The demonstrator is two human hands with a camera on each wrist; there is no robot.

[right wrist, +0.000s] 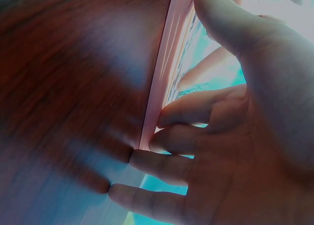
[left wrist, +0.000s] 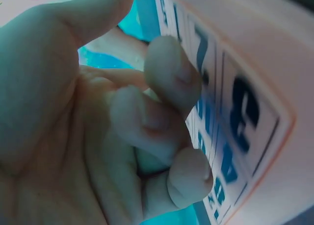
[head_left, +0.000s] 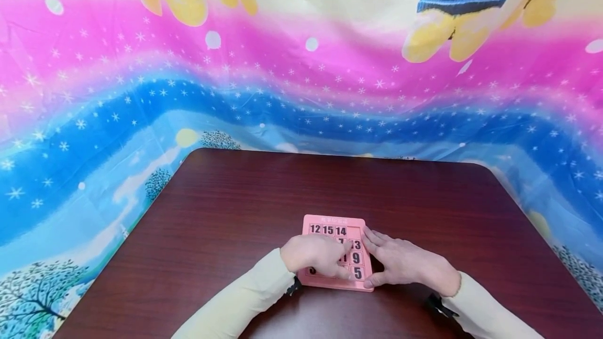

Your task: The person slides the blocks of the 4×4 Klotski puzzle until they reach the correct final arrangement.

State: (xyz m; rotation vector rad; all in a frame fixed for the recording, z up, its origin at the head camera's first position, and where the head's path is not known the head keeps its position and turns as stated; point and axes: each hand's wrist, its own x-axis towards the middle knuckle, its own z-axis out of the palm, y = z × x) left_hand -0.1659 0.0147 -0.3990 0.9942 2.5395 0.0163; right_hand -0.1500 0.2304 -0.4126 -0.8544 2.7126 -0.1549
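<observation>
A pink sliding number puzzle (head_left: pixel 334 219) lies flat on the table, its black-numbered tiles in rows, with a bare slot at the top right. Over its middle reaches my left hand (head_left: pixel 317 255), index finger extended to the tiles near the 13 tile (head_left: pixel 355 245). The left wrist view shows its other fingers (left wrist: pixel 147 117) curled close above the tiles, and it hides several of them. My right hand (head_left: pixel 405 261) rests along the puzzle's right side, thumb by the near corner. Its straight fingers (right wrist: pixel 162 167) lie against the frame's edge and on the table.
The dark reddish-brown wooden table (head_left: pixel 245 187) has rounded far corners. Behind and around it hangs a colourful printed cloth (head_left: pixel 301 82) with snowflakes, trees and cartoon figures. Dark straps (head_left: pixel 440 306) circle both wrists below the pale sleeves (head_left: pixel 240 292).
</observation>
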